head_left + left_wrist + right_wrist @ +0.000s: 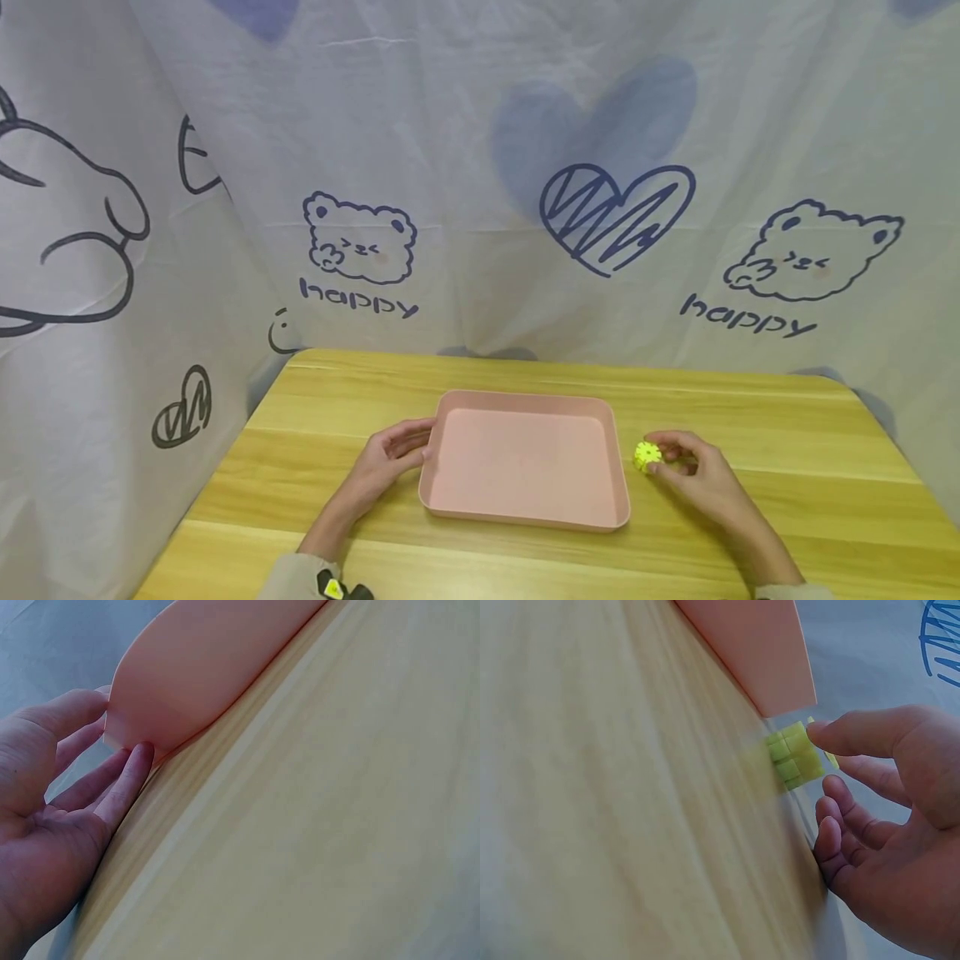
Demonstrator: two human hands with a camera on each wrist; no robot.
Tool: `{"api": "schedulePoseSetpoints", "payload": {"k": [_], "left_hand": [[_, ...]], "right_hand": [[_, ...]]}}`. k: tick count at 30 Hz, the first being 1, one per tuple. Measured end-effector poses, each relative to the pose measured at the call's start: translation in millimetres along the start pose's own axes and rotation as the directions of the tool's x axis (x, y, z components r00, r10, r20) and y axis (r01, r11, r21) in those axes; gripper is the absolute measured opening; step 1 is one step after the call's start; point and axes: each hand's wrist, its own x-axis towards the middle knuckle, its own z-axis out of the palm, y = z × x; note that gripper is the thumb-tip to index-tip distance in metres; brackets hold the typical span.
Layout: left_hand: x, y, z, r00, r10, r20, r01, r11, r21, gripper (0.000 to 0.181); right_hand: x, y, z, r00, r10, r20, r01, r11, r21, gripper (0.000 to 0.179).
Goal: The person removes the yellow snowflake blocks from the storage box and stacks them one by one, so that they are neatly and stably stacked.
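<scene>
A shallow pink tray with an inside that holds nothing lies on the wooden table. At its left end, my left hand has its fingertips against the outer wall. The left wrist view has the tray's corner between the thumb and fingers, which stay fairly straight along it. Just right of the tray, my right hand pinches a small bright-yellow stack of notched discs by its edge, between thumb and fingers. From the right wrist, the stack appears as layers right at the table surface, and the other fingers are curled below.
The wooden tabletop extends around the tray on all sides. Behind its back edge hangs a pale curtain printed with hearts and bears, and more of it covers the left side. A dark wrist strap sits at the left sleeve.
</scene>
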Motion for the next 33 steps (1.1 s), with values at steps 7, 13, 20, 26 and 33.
{"api": "schedulePoseSetpoints", "payload": {"k": [7, 13, 20, 26, 33], "left_hand": [[-1.0, 2.4, 0.9, 1.0, -0.012, 0.001, 0.012, 1.0, 0.004, 0.05], [-1.1, 3.7, 1.3, 1.0, -0.017, -0.001, 0.017, 1.0, 0.004, 0.05], [-0.6, 2.6, 0.9, 1.0, -0.011, 0.001, 0.011, 1.0, 0.002, 0.05], [-0.5, 2.0, 0.8, 1.0, -0.01, 0.001, 0.01, 1.0, -0.003, 0.05], [-1.0, 2.9, 1.4, 1.0, -0.009, 0.001, 0.009, 1.0, -0.012, 0.05]], "right_hand": [[-0.1, 3.8, 1.7, 1.0, -0.003, 0.017, 0.002, 1.0, 0.023, 0.038], [-0.3, 4.5, 0.9, 0.999, 0.008, 0.031, -0.008, 1.0, 0.027, 0.039], [-0.8, 3.3, 0.4, 0.999, 0.0, 0.035, -0.002, 0.999, 0.035, 0.039], [-1.1, 3.1, 0.3, 0.999, -0.001, 0.04, 0.0, 0.999, 0.037, 0.038], [-0.6, 4.1, -0.2, 0.999, 0.002, 0.044, -0.003, 1.0, 0.024, 0.039]]}}
